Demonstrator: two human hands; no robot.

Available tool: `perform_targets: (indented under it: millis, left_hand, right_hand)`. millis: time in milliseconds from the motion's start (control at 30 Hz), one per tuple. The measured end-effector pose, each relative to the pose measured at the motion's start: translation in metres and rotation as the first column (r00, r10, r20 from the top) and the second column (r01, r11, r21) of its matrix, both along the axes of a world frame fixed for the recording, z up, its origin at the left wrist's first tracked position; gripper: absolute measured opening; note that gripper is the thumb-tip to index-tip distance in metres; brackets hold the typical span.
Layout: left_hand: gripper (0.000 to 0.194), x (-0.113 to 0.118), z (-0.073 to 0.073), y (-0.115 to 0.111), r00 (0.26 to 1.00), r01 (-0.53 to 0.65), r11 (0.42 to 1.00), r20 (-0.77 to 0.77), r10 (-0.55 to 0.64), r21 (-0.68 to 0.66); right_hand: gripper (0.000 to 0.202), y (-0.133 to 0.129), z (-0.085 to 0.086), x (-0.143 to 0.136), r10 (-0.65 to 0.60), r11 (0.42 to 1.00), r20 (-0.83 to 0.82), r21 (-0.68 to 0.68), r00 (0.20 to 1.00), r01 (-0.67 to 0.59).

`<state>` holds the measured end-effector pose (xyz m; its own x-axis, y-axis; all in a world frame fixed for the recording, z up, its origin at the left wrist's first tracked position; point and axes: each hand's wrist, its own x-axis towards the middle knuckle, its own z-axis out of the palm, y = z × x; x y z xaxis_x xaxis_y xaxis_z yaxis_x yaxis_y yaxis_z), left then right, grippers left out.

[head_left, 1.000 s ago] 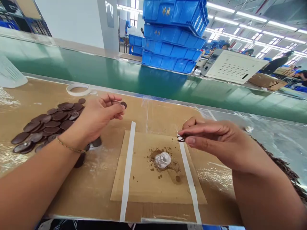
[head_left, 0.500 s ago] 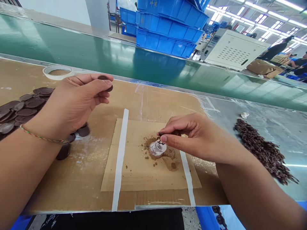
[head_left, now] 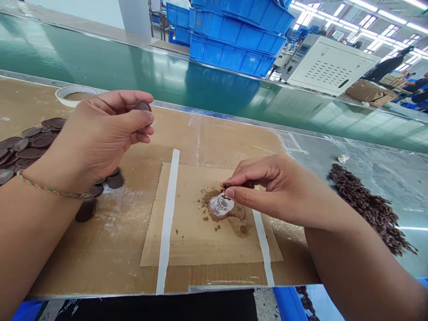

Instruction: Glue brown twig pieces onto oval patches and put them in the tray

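My left hand (head_left: 103, 131) is raised on the left, pinching a dark brown, round-edged piece (head_left: 143, 106) between thumb and fingers. Thumb and forefinger of my right hand (head_left: 270, 191) are closed on a small, thin dark brown piece (head_left: 227, 185). That piece is right at the rim of a small clear cup (head_left: 219, 208) with whitish smears; whether it touches the cup I cannot tell. Under the cup lies a cardboard sheet (head_left: 200, 249), stained dark around it and held down by white tape strips (head_left: 169, 214).
Flat dark brown oval pieces (head_left: 33, 145) are heaped at left, with several single ones (head_left: 86, 209) near my left wrist. A tape roll (head_left: 62, 96) lies behind. Thin dark pieces (head_left: 368, 203) are piled at right. Beyond run a green belt (head_left: 160, 80) and stacked blue crates (head_left: 230, 53).
My left hand has turned slightly, and the round-edged piece has shifted in its fingers, now less of it showing. The right hand stays nearly still over the cup. The view has shifted a little.
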<state>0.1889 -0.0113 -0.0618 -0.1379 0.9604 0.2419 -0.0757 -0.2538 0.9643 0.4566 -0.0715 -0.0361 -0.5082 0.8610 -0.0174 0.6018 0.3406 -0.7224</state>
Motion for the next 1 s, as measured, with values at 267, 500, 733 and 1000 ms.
perform_targets:
  millis: [267,500,733,1000]
  left_hand:
    - [0.016,0.0007,0.0034,-0.0047,1.000,0.028,0.999,0.010,-0.027,-0.021]
    - [0.013,0.0019,0.0086,-0.0098,0.987,0.151,0.988,-0.041,-0.153,-0.036]
    - [0.013,-0.0011,0.0039,-0.0084,0.982,0.177,0.984,-0.068,-0.178,-0.013]
    - [0.025,0.0015,0.0044,-0.0073,0.991,0.130,0.992,-0.022,-0.130,-0.006]
  right_hand:
    - [0.014,0.0002,-0.0005,-0.0009,-0.022,1.000,-0.007,-0.020,1.000,0.022]
    - [0.012,0.0021,-0.0009,0.0046,-0.094,0.995,0.015,-0.020,0.995,0.094]
    - [0.014,0.0005,-0.0011,0.0026,-0.034,0.999,0.061,-0.033,0.998,0.036]
    - [0.015,0.0010,0.0005,-0.0001,-0.020,0.999,0.059,-0.026,0.998,0.022]
